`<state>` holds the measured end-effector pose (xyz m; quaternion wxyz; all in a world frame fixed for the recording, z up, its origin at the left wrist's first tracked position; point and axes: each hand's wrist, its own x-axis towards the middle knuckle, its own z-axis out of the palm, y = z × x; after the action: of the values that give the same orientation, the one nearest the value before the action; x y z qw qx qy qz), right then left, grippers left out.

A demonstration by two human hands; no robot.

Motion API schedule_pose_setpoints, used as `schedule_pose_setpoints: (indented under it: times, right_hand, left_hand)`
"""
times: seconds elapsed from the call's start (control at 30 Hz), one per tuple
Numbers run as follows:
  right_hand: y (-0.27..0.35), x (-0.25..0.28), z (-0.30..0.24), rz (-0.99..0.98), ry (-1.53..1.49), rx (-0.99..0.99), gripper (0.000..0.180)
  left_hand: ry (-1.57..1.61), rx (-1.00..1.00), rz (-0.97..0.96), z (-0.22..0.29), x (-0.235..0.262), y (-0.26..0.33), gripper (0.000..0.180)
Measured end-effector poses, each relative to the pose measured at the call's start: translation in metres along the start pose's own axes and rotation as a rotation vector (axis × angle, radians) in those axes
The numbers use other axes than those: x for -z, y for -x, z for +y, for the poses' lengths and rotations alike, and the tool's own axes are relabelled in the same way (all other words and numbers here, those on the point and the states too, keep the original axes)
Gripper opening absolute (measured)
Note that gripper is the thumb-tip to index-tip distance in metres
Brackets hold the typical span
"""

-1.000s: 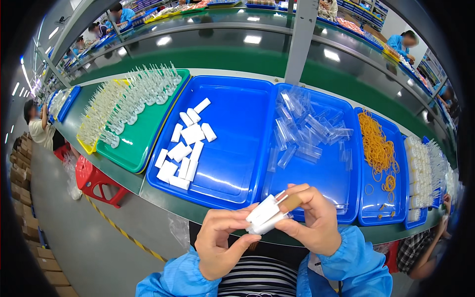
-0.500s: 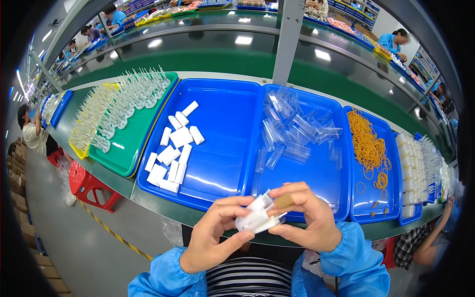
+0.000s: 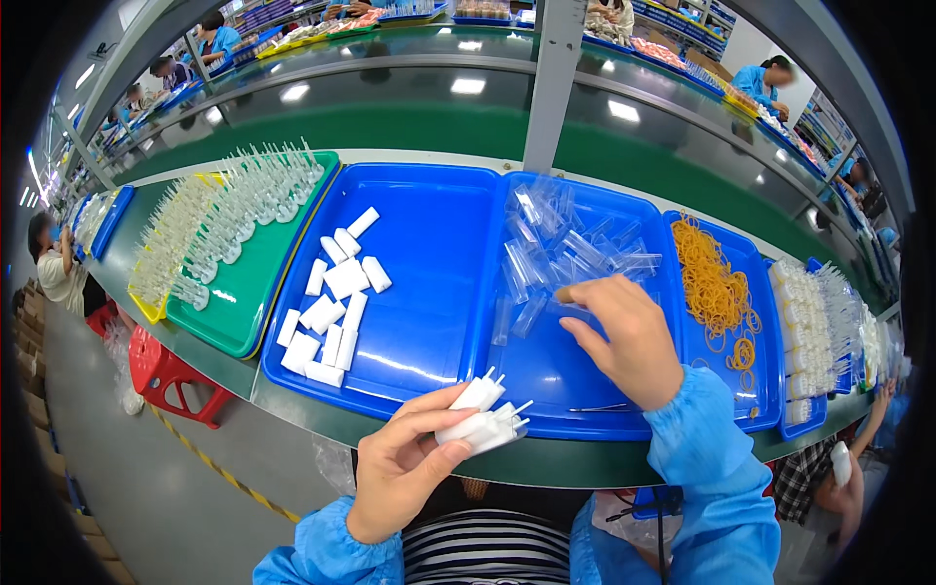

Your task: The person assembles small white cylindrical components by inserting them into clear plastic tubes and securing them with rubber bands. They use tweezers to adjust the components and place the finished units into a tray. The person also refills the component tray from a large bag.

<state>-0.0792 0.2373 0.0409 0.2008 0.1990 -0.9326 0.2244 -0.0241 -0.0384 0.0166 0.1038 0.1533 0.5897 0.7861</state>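
Observation:
My left hand (image 3: 400, 478) is closed around a small bunch of white plastic pieces (image 3: 478, 421) with thin prongs sticking out to the right. It is held just in front of the trays. My right hand (image 3: 632, 341) reaches over the blue tray of clear plastic sleeves (image 3: 585, 255), thumb and index finger apart. A brown cover sits on one fingertip, close to the nearest sleeves. Nothing shows between those fingers; the other fingers are partly hidden. White blocks (image 3: 346, 278) lie loose in the blue tray (image 3: 429, 195) on the left.
A green tray (image 3: 234, 317) at far left bears rows of clear pronged parts (image 3: 229, 219). To the right, a blue tray holds yellow-brown rubber bands (image 3: 707, 283), with stacked white parts (image 3: 799, 336) beyond. A grey post (image 3: 554, 97) rises behind the trays. A red stool (image 3: 171, 370) stands at left.
My right hand has left the white pieces and moved up and right over the clear sleeves. My left hand keeps the pieces, slightly lower and farther left. The view has shifted a little.

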Motion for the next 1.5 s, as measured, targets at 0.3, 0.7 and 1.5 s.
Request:
schedule_pose_setpoints:
  times: [0.3, 0.7, 1.5]
  right_hand:
    - [-0.017, -0.026, -0.015, -0.217, 0.421, 0.376, 0.016]
    - [0.004, 0.002, -0.071, 0.098, -1.119, -0.397, 0.038]
    - [0.018, -0.010, -0.076, 0.191, -0.494, 0.069, 0.030]
  left_hand:
    - [-0.076, -0.044, 0.063, 0.001, -0.001, 0.000, 0.028]
    - [-0.108, -0.076, 0.144, -0.005, -0.007, 0.005, 0.029]
    - [-0.233, -0.139, 0.215, -0.003, -0.019, 0.001, 0.020]
